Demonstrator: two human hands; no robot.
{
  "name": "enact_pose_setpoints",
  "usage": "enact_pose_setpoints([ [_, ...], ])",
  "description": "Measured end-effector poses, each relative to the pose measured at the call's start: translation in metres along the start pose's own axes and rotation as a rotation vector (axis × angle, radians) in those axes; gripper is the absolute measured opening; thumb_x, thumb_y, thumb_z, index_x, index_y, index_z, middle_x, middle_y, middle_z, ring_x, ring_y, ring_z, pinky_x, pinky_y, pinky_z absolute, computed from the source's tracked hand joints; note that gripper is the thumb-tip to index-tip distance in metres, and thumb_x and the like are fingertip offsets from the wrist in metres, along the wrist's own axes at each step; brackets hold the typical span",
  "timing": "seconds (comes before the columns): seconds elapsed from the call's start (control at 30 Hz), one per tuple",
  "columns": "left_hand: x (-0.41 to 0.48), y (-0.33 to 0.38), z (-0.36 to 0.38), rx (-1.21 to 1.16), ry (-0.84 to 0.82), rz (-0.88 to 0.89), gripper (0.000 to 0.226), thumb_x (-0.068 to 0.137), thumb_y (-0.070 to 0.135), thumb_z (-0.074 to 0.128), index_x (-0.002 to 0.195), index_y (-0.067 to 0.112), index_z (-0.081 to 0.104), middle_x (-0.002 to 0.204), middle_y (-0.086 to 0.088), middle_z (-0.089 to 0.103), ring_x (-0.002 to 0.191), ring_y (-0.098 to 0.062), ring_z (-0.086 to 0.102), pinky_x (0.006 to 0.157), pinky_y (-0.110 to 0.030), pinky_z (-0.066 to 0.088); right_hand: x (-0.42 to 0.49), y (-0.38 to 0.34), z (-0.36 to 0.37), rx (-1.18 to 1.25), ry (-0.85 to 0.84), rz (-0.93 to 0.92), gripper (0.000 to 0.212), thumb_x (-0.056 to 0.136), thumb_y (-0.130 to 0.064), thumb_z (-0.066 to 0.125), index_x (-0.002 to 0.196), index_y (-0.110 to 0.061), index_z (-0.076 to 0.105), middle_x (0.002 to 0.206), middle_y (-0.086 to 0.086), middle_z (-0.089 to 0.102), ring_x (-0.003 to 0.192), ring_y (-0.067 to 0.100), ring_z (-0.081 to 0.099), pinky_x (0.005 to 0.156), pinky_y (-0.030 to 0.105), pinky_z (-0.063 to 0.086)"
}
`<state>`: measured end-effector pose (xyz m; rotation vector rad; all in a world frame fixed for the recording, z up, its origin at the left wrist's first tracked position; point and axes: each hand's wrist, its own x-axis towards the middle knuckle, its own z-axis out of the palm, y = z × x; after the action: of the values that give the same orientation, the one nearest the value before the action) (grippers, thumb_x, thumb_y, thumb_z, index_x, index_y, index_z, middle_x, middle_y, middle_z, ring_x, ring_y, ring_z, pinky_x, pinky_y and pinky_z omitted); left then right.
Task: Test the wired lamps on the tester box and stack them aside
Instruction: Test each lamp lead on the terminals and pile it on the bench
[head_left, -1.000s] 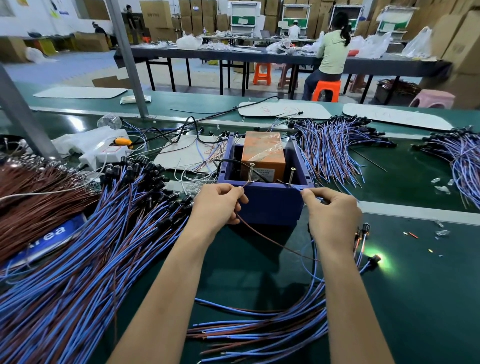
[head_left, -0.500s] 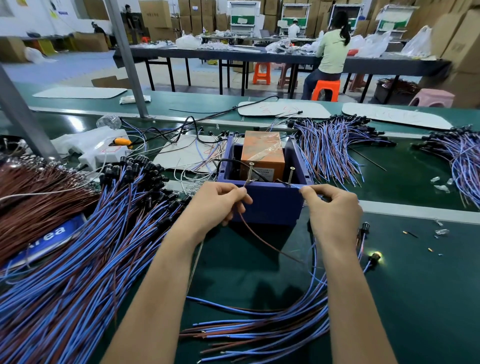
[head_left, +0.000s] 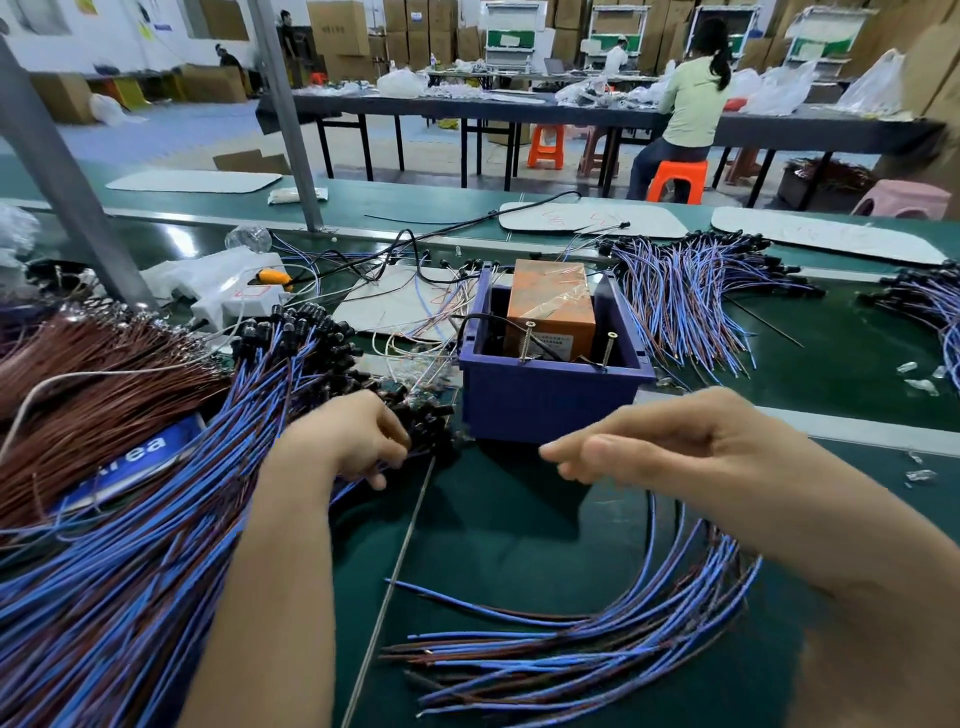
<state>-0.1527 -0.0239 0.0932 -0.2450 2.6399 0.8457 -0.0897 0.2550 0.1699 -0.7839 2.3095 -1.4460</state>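
Both hands have left the blue tester box (head_left: 545, 405): the left hand (head_left: 353, 441) now reaches left into the big pile of wired lamps (head_left: 156, 545), fingers curled round black lamp heads (head_left: 428, 423). The right hand (head_left: 654, 447) hovers before the box, fingers loosely curled. A smaller lamp bundle (head_left: 597, 654) lies near right on the counter (head_left: 519, 540).

The left hand (head_left: 353, 441) reaches into the big heap of wired lamps (head_left: 156, 545) on the left, its fingers curled round some black lamp heads at the heap's near edge. The right hand (head_left: 649, 441) hovers in front of the blue box (head_left: 550, 405) with loosely bent fingers; whether it holds a wire cannot be told. An orange block (head_left: 550, 306) sits in the box, and two screws (head_left: 527, 340) stand at its near rim. A smaller bundle of wires (head_left: 571, 660) lies on the green table (head_left: 519, 545) below the right arm.
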Motion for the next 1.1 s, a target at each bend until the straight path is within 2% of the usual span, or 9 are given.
enact_pose_setpoints([
  [0.13,0.011,0.012,0.021,0.07,0.074,-0.044,0.019,0.08,-0.005,0.061,0.09,0.005,0.073,0.089,-0.015,0.074,0.04,-0.011,0.058,0.043,-0.017,0.045,-0.007,0.002,-0.005,-0.065,0.085,0.038,0.041,0.06,-0.066,0.053,0.093,-0.049,0.07,0.082,-0.01,0.074,0.083,0.006,0.068,0.075,0.016,0.051],
  [0.27,0.014,0.014,0.027,0.019,0.13,-0.082,0.02,0.075,-0.008,0.059,0.082,0.003,0.074,0.082,-0.017,0.074,0.042,-0.017,0.057,0.058,-0.027,0.055,-0.001,0.008,-0.005,-0.06,0.132,0.088,0.044,0.062,-0.063,0.055,0.089,-0.036,0.075,0.078,-0.006,0.074,0.077,0.009,0.068,0.068,0.013,0.049],
  [0.37,0.015,0.015,0.028,0.109,0.221,-0.091,0.01,0.071,0.012,0.075,0.08,0.015,0.074,0.082,-0.007,0.074,0.073,-0.02,0.068,0.082,-0.036,0.056,0.007,0.015,0.0,-0.106,0.131,0.161,0.03,0.073,-0.053,0.058,0.088,-0.033,0.075,0.079,-0.006,0.073,0.077,0.011,0.068,0.072,0.023,0.05],
  [0.5,0.017,0.018,0.034,0.194,0.264,-0.103,0.027,0.071,0.025,0.078,0.097,0.02,0.07,0.104,-0.007,0.067,0.099,-0.028,0.063,0.088,-0.039,0.051,0.015,0.02,0.005,-0.13,0.119,0.204,0.025,0.077,-0.05,0.057,0.089,-0.035,0.073,0.078,-0.008,0.073,0.075,0.01,0.068,0.075,0.027,0.051],
  [0.6,0.013,0.023,0.032,0.159,0.267,-0.06,0.021,0.074,0.024,0.07,0.093,0.017,0.071,0.1,-0.008,0.068,0.093,-0.026,0.063,0.083,-0.034,0.052,0.022,0.024,0.01,-0.151,0.094,0.23,0.018,0.085,-0.044,0.059,0.09,-0.033,0.073,0.078,-0.007,0.073,0.075,0.011,0.068,0.073,0.025,0.051],
  [0.73,-0.003,0.034,0.012,-0.108,0.225,0.147,0.01,0.084,0.012,0.061,0.075,0.016,0.059,0.075,-0.006,0.067,0.063,-0.014,0.061,0.055,-0.019,0.044,0.032,0.028,0.016,-0.104,0.052,0.209,0.021,0.089,-0.039,0.059,0.109,-0.044,0.067,0.092,-0.007,0.074,0.088,0.004,0.067,0.079,0.018,0.049],
  [0.83,-0.024,0.047,0.006,-0.526,0.045,0.356,0.016,0.092,0.001,0.055,0.079,0.01,0.054,0.067,-0.008,0.065,0.049,-0.013,0.058,0.049,-0.019,0.049,0.038,0.026,0.022,0.033,0.056,0.136,0.039,0.091,-0.035,0.059,0.118,-0.061,0.05,0.118,-0.012,0.064,0.116,-0.008,0.054,0.1,0.026,0.046],
  [0.93,-0.036,0.066,0.012,-0.595,0.017,0.494,0.017,0.093,0.003,0.056,0.078,0.011,0.056,0.056,0.002,0.063,0.045,-0.01,0.054,0.048,-0.019,0.048,0.041,0.02,0.029,0.103,0.072,0.105,0.04,0.093,-0.03,0.057,0.112,-0.063,0.046,0.117,-0.002,0.069,0.12,0.006,0.055,0.104,0.04,0.044],
  [1.1,-0.036,0.075,0.018,-0.617,-0.024,0.531,0.009,0.093,0.009,0.057,0.088,0.008,0.064,0.062,0.001,0.069,0.044,-0.007,0.048,0.044,-0.016,0.041,0.047,0.02,0.02,0.495,0.626,0.013,0.027,0.091,-0.011,0.06,0.108,-0.031,0.066,0.089,-0.013,0.07,0.084,0.004,0.064,0.074,0.025,0.057],
])
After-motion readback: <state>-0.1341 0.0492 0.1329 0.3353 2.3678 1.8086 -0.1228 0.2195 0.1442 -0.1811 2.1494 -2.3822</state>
